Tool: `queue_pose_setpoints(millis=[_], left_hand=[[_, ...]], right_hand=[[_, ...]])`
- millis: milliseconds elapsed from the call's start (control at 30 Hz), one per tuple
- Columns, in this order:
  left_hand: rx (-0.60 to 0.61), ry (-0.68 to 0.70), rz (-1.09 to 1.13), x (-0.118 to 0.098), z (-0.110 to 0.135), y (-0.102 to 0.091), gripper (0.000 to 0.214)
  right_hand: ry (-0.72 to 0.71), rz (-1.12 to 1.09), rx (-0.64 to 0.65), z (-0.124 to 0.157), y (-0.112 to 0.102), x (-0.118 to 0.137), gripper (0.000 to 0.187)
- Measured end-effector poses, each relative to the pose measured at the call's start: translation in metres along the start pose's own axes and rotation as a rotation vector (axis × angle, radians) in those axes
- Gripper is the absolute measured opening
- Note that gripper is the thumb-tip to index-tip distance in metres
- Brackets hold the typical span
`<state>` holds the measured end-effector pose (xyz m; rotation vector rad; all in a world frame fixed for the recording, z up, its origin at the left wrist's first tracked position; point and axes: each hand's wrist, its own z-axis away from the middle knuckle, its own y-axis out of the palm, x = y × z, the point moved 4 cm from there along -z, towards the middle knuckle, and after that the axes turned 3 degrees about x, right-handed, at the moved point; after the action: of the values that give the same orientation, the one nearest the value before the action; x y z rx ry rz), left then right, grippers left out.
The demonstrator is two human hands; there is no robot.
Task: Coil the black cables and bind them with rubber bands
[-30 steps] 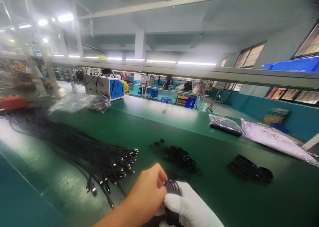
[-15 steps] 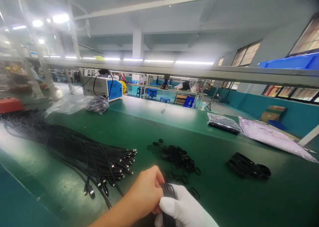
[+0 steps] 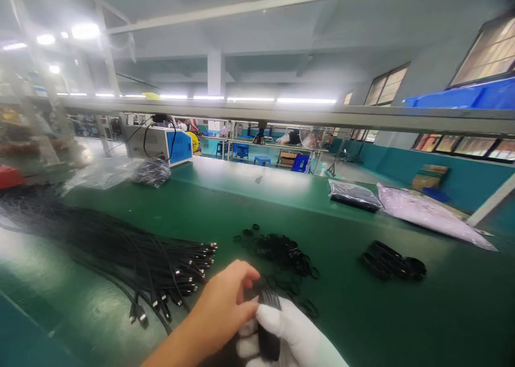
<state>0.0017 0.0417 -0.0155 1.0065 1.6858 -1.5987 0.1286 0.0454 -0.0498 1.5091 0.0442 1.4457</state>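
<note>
Factory hall, seen across a green worktable (image 3: 249,206).

Green glossy tabletop running left to right; grey metal shelf rail (image 3: 281,115) spanning the view above it, with fluorescent tube lights (image 3: 257,99) glowing under it. White ceiling with beams, one white column (image 3: 215,72) mid-hall, round lamps (image 3: 82,30) at upper left. Teal lower wall (image 3: 454,174) on the right, amber-lit windows (image 3: 491,48) above it. Blue bin (image 3: 462,96) on the shelf at right. Blue stools (image 3: 300,163) and a pedestal fan (image 3: 311,138) on a pale shiny floor (image 3: 354,171) beyond. Grey-and-blue machine box (image 3: 159,144) at the far table edge.
</note>
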Motion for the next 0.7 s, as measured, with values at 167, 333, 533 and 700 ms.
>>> queue_pose_setpoints(millis=[167,333,533,700], left_hand=[[0.169,0.104,-0.140,0.001,0.019,0.018,0.023],[0.173,0.116,-0.063,-0.001,0.022,0.015,0.019],[-0.025,0.041,-0.088,-0.003,0.015,-0.002,0.021],[-0.166,0.263,-0.304,0.006,0.015,0.019,0.019]], right_hand=[[-0.081,-0.019,-0.041,-0.003,-0.004,0.001,0.033],[-0.072,-0.022,0.061,0.000,-0.004,0.003,0.027],[0.022,0.162,0.011,0.002,-0.007,0.001,0.032],[-0.008,0.278,0.049,0.000,0.002,0.004,0.029]])
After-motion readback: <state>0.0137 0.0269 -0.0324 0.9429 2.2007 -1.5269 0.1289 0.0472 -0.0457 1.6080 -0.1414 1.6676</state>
